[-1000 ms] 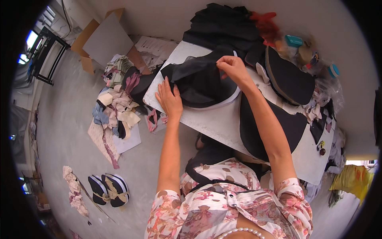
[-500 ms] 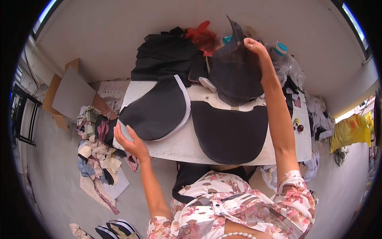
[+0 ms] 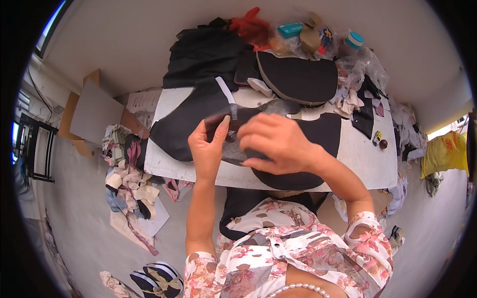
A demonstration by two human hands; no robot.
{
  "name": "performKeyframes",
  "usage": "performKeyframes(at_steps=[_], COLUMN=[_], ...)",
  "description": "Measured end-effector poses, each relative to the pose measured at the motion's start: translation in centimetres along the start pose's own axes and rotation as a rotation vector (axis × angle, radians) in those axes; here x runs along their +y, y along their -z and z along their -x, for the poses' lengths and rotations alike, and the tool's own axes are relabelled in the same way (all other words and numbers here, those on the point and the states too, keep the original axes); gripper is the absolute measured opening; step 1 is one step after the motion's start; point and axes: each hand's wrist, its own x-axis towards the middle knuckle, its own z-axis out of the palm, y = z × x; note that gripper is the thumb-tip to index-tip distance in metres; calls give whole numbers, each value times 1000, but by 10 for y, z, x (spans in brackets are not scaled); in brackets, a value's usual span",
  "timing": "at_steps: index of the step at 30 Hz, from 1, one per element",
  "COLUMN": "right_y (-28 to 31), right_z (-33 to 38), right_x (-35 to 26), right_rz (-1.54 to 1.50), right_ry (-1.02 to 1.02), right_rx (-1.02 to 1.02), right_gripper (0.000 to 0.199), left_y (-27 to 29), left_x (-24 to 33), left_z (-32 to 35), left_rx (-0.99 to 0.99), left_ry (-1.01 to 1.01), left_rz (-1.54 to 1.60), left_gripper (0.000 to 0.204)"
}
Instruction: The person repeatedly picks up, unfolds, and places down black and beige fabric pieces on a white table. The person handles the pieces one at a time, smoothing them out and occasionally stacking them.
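Thin, sheer black fabric (image 3: 283, 107) hangs between my hands over the table. My left hand (image 3: 206, 146) is closed, pinching its edge between thumb and fingers. My right hand (image 3: 278, 141) is curled close to it, partly blurred; whether its fingers grip the fabric is hidden. Under and beside my left hand lies a black curved panel (image 3: 181, 126) with a white edging strip (image 3: 225, 90). A second black curved panel (image 3: 323, 141) lies partly beneath my right hand. Farther back rests a black half-round piece (image 3: 300, 77) with a pale rim.
The white table (image 3: 370, 154) carries folded black cloth (image 3: 201, 57), a red bag (image 3: 250, 26), a teal box (image 3: 289, 30) and a blue-lidded jar (image 3: 354, 40) at the back. Fabric scraps (image 3: 129, 186) heap at the left. A yellow bag (image 3: 444, 154) hangs at far right.
My right hand has come down and left from the back with the sheer fabric. My left hand has moved right from the left panel's corner and now pinches the fabric. The half-round piece is uncovered.
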Motion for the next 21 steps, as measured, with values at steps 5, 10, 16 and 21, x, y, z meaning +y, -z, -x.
performKeyframes(at_steps=[5, 10, 16, 21], right_y=[14, 46, 101, 109], right_z=[-22, 30, 99, 124], right_x=[52, 53, 1, -16], right_rz=[-403, -206, -681, -1000], right_ry=[-180, -223, -472, -596], right_rx=[-136, -148, 4, 358], right_gripper=[58, 19, 20, 20], left_y=[3, 37, 79, 35], left_x=[35, 63, 49, 37], left_z=[13, 42, 74, 52], left_rx=[-46, 6, -22, 59], left_ry=[-286, -290, -166, 165], left_rz=[-293, -217, 33, 172], left_gripper=[14, 8, 31, 15])
